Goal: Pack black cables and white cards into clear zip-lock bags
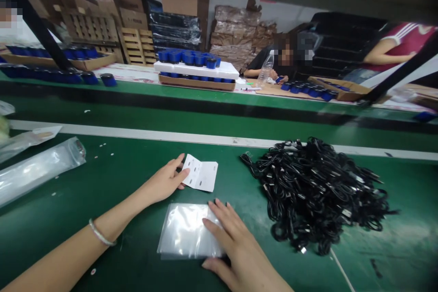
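Observation:
My left hand [171, 174] pinches the left edge of a folded white leaflet [204, 174] with small printed marks; its thumb lies on top and the leaflet stands partly opened above the green table. Closer to me, a stack of clear plastic bags [186, 230] lies flat. My right hand [232, 244] rests over the right side of that stack, fingers spread, touching the bags without gripping them. To the right of both hands spreads a big heap of coiled black cables [315, 196] with metal plugs showing.
Long clear plastic packages [41, 169] lie at the left. A white strip [143, 134] crosses the green table. Beyond, a raised shelf carries blue, black-topped cylinders [195, 58] on a white tray, plus a plastic bottle [267, 69]. A person [273, 61] works behind it; another stands at the right.

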`<state>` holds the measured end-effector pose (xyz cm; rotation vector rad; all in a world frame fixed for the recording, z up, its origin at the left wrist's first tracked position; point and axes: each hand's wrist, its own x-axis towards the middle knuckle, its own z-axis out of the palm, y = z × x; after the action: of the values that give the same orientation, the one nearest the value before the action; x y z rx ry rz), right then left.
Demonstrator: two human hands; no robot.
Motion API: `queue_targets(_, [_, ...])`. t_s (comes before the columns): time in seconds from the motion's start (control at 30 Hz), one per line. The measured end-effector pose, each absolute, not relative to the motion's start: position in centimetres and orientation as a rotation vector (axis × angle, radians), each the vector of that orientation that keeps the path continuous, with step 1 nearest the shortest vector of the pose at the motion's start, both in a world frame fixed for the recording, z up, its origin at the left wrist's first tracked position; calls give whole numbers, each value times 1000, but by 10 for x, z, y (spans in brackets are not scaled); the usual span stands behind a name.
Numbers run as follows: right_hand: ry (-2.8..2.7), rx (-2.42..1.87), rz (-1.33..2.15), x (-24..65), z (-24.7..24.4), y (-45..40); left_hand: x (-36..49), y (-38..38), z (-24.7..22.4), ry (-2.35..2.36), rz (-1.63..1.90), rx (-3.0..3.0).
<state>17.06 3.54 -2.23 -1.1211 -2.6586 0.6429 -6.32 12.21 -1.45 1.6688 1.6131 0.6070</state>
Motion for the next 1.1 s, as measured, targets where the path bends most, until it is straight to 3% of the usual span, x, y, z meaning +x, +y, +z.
queue_targets(0.17, [-2773,-1035,593,170,-15,39,-67,74,14,1743,737,1958])
queue_targets(0.37, [-2760,-1013,620,169,-10,38,-54,14,-11,1255,610,2798])
queue_targets(0.67, [-2548,-1112,777,174,-28,39,-51,9,-30,1338,756,2605])
queue_targets(0.83, [-2248,-1240,606,180,-20,24,-47,2,-32,1559,1024,2314])
queue_targets(0.9, [-2028,-1336,757,181,-12,16,-46,-1,-35,1572,1091,2259])
queue_targets(1.03, [-1485,-1354,1577,168,-6,17,-47,-5,-38,1522,1141,2246])
queue_targets(1.1, [-1181,-1300,1777,159,-9,25,-49,-5,-38,1485,1125,2262])
